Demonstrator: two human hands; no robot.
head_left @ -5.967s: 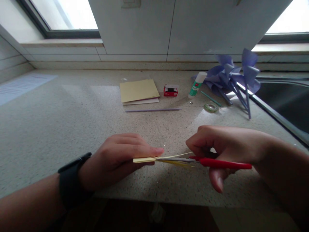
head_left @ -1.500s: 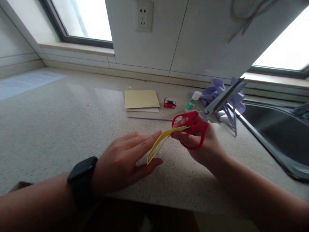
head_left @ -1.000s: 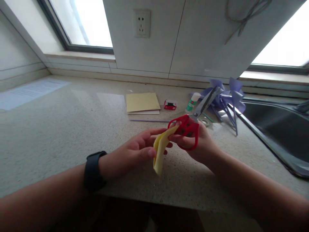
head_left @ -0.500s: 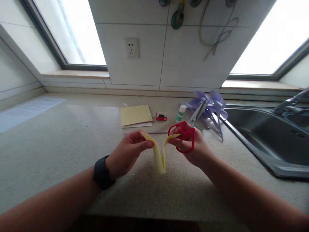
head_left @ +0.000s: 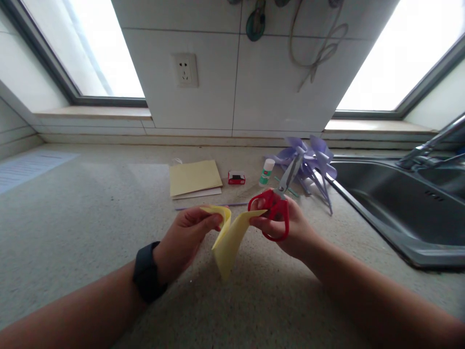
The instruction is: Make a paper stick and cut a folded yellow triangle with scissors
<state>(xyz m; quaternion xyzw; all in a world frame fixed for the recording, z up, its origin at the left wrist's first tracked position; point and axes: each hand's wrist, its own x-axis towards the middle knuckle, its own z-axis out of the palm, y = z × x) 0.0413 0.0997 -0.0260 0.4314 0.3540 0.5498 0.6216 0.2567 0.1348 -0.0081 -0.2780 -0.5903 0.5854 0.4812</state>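
A piece of yellow paper (head_left: 234, 242) is bent between my two hands, its lower part hanging over the counter. My left hand (head_left: 185, 235), with a dark watch on the wrist, pinches one end of the sheet between thumb and fingers. At the opposite end, my right hand (head_left: 296, 232) pinches the paper and also holds red-handled scissors (head_left: 279, 209). The scissor blades point up and away, to the right of the glue stick (head_left: 267, 171). Part of the handles hides my right fingers.
Behind my hands lie stacked yellow sheets (head_left: 196, 177), a small red box (head_left: 236, 177) and a thin purple stick (head_left: 238, 204). Purple pinwheels (head_left: 308, 155) lie beside the metal sink (head_left: 378, 228) at right. A printed sheet (head_left: 34, 167) lies at far left.
The paper has swung from a narrow, edge-on fold to showing a broader face toward the lower left. Both hands keep their grip. The view has shifted slightly to the right.
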